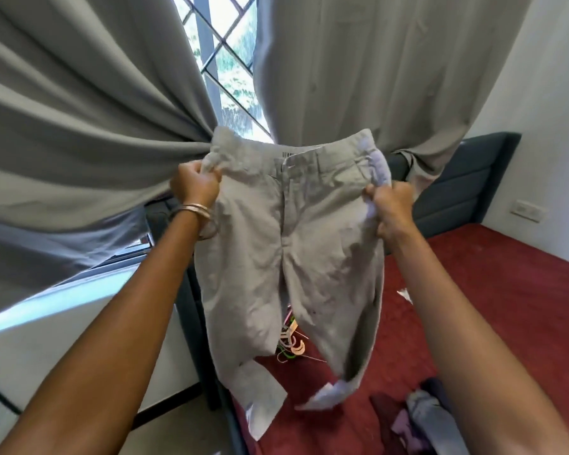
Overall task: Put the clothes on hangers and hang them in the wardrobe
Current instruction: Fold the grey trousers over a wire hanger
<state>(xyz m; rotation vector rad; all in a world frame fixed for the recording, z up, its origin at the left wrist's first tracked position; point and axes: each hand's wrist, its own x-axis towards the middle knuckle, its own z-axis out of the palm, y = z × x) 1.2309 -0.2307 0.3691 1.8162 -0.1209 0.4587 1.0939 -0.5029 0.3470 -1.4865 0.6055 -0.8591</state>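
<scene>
**Trousers held up by both hands in front of the window**

A pair of light grey trousers hangs in the air at the middle of the view, front side facing the camera, waistband at the top and both legs dangling. The leg ends are turned up, showing pale lining. The left hand grips the waist at its left edge with fingers curled into the cloth; bangles sit on that wrist. The right hand grips the right edge of the waist the same way, bunching the pale pocket lining.

Below, between the hanging legs, a small pile of plastic hangers in pink and green lies on the red bed cover. Near the bottom right, a heap of clothes in purple, dark red and grey lies on the same cover. A dark headboard stands behind the right hand. Grey curtains hang on both sides of a window with a diamond grille. A wall socket sits on the white wall at right.
</scene>
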